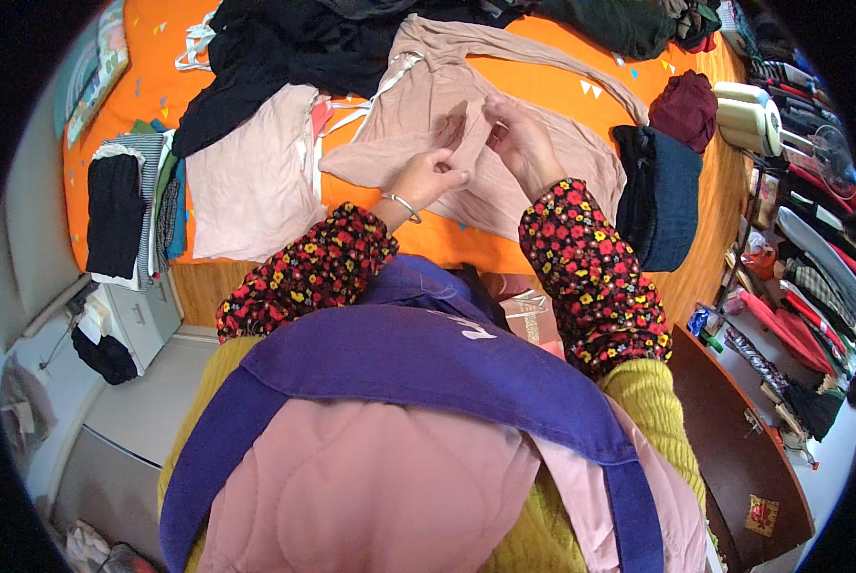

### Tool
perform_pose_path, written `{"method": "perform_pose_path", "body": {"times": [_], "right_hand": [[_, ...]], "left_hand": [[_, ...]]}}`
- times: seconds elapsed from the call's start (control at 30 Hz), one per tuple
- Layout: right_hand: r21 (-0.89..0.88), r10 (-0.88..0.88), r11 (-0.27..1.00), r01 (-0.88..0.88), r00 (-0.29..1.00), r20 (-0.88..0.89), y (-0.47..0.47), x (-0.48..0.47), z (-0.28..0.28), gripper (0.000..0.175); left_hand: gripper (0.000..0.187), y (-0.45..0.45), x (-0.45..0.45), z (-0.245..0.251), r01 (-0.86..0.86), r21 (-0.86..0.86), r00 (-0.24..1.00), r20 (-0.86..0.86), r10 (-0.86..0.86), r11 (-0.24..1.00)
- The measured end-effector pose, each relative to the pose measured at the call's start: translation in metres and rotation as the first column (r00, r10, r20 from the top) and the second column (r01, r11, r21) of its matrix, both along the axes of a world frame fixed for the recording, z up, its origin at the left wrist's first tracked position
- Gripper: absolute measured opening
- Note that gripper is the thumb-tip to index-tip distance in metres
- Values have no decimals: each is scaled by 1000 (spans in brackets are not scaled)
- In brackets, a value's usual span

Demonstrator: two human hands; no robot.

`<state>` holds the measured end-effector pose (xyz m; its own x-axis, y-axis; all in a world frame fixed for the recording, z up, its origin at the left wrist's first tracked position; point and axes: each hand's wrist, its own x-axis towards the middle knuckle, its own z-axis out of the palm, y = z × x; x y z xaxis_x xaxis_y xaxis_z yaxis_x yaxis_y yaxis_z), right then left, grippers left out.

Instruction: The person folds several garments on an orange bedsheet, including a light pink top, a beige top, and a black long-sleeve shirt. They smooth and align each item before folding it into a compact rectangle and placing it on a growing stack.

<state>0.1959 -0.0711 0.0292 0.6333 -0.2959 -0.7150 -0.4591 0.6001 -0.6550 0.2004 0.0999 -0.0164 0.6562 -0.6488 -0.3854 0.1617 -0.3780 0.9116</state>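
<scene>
A dusty-pink long-sleeved top (535,129) lies spread on an orange bedsheet (363,192). One of its sleeves stretches away to the upper right. A raised fold of its cloth runs between my two hands. My right hand (528,143) grips the upper part of this fold, fingers curled around it. Lower and to the left, my left hand (422,180), with a silver bangle (404,206) at the wrist, pinches the fold between thumb and fingers. Left of the top, a pale pink garment (252,179) lies flat.
Black clothes (292,64) are heaped at the far side. A folded stack (116,208) sits at the left, folded dark jeans (668,200) at the right with a maroon bundle (682,111) behind. A cream appliance (747,118) and a crowded clothes rack (815,286) stand farther right.
</scene>
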Motion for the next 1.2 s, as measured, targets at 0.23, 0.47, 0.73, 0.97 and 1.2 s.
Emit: {"method": "perform_pose_path", "body": {"times": [0.23,0.47,0.73,0.97,1.2], "right_hand": [[136,-33,991,0,970,240,-9,21,-12,47],[93,17,995,-31,988,150,-34,39,-26,37],[-98,145,985,-139,988,52,-71,38,-16,39],[-652,490,-468,-597,439,-753,-82,15,-23,51],[-725,367,-507,-467,644,-671,-129,20,-44,42]], "left_hand": [[35,10,-10,-7,-103,74,957,278,79,992],[40,8,57,-71,-224,307,837,547,21,925],[18,25,60,-81,-69,461,855,485,-186,885],[18,21,47,-89,9,525,877,404,-259,851],[14,60,46,-89,-381,423,854,501,139,822]]}}
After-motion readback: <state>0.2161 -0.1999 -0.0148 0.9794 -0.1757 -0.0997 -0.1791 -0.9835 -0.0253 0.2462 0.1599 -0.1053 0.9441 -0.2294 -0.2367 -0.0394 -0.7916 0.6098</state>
